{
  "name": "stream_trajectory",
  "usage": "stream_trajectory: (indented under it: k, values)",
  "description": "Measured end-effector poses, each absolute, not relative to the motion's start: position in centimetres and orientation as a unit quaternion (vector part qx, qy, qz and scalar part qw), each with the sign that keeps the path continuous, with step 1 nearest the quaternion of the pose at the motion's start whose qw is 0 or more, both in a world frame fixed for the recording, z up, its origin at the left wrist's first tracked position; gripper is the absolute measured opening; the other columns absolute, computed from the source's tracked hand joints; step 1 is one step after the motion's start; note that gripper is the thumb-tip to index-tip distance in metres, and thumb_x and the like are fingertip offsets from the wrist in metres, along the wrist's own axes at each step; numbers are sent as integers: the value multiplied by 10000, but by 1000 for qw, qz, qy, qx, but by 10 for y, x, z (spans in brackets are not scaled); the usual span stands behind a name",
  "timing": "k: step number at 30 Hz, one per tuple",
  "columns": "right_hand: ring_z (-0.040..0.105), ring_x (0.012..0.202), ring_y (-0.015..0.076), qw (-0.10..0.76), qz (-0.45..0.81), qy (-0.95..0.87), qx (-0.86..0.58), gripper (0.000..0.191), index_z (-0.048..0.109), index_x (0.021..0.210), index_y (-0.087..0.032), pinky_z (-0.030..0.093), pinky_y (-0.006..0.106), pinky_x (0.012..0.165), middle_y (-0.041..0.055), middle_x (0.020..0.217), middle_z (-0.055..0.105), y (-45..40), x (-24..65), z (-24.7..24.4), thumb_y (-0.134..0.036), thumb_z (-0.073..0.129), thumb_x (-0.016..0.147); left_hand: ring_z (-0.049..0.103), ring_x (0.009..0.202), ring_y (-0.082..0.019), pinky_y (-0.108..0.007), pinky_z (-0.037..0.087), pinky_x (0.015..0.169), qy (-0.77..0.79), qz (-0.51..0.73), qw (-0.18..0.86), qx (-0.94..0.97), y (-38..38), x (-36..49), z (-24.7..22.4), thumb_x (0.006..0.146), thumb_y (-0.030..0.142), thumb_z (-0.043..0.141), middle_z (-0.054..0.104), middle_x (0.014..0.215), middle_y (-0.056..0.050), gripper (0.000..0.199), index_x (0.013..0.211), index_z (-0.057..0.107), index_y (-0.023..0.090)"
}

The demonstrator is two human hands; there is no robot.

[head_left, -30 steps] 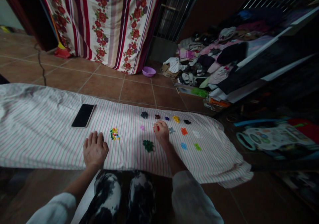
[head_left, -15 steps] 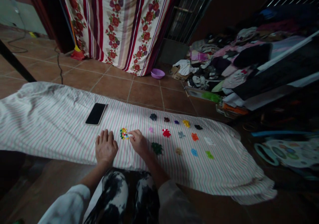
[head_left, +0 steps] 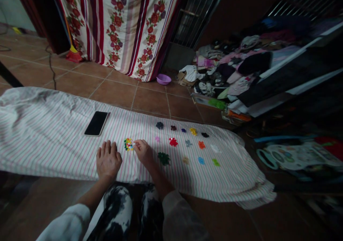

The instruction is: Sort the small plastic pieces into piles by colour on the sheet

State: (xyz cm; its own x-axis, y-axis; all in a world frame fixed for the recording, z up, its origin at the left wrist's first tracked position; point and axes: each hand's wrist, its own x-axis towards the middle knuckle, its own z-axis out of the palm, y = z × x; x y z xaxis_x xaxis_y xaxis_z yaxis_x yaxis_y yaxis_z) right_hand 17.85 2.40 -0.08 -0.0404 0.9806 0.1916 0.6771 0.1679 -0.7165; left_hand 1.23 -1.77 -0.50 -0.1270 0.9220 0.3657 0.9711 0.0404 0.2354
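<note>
My left hand (head_left: pixel 108 159) lies flat on the striped cloth (head_left: pixel 66 155), palm down, with its fingers stretched out and somewhat apart. Just right of it is a small patch of mixed coloured pieces (head_left: pixel 128 144), in yellow, green, red and white. At the right edge of this patch, my right hand (head_left: pixel 143 152) is closed in a pinch. Whatever sits between its thumb and fingertips is too small to make out. Close to the right wrist is a dark green pile of pieces (head_left: pixel 163 158). A pink pile (head_left: pixel 157 139) lies just beyond that hand.
More small colour-sorted piles lie to the right, among them red (head_left: pixel 173 142), yellow (head_left: pixel 193 131), orange (head_left: pixel 201 145) and blue (head_left: pixel 201 160). A phone (head_left: pixel 97 123) rests left of the patch. Past the cloth, a purple basin (head_left: pixel 163 79) stands on the tiled floor.
The whole view has shifted, so things appear farther left. My right fingertips have moved very slightly at the patch's edge, still pinched. My left hand stays flat on the cloth.
</note>
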Motion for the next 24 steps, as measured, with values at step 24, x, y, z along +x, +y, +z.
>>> stream_trajectory:
  k: [24]
  values:
    - [675,773,186,512,176,-489,-684,272,681,952,-195,547,296,727,64,868,720,-2,344,25,-365,529,805,429,1334,-309,-471,305,1105,-725,-181,65,-661,-23,17,9,872,294,354,536,1364,-189,459,1245,556,121]
